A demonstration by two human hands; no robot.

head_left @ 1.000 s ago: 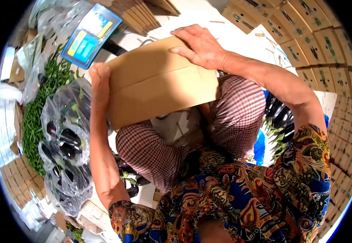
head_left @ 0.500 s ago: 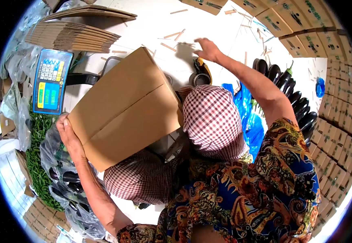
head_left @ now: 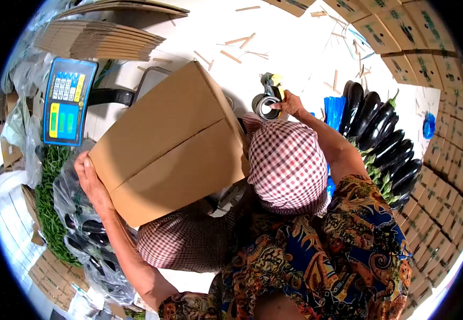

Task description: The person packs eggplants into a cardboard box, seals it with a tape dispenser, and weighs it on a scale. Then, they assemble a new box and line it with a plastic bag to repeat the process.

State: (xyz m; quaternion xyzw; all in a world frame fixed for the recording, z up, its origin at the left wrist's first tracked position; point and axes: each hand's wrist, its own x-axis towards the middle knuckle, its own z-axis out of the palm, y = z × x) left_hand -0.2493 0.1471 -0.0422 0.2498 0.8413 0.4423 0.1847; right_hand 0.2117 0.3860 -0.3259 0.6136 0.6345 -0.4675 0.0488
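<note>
A closed cardboard box (head_left: pixel 170 144) rests tilted by my knees, a seam running across its upper face. My left hand (head_left: pixel 92 184) grips the box's left edge, fingers on the side and corner. To the right of the box, my right hand (head_left: pixel 291 104) is closed on the tape dispenser (head_left: pixel 266 101), which has a roll of tape and a yellow part. The dispenser is just beyond my knee in checked cloth (head_left: pixel 287 165).
A scale display (head_left: pixel 69 101) stands at the left, below flattened cardboard (head_left: pixel 101 40). Eggplants (head_left: pixel 383 133) lie at the right. Green vegetables (head_left: pixel 53 205) and plastic-bagged eggplants (head_left: pixel 90 229) are at the left. Stacked boxes (head_left: pixel 434 213) line the right; cardboard strips (head_left: pixel 237 40) litter the floor.
My right hand has come down from above the tape dispenser and taken hold of it. The box and my left hand have barely moved; the view has shifted slightly.
</note>
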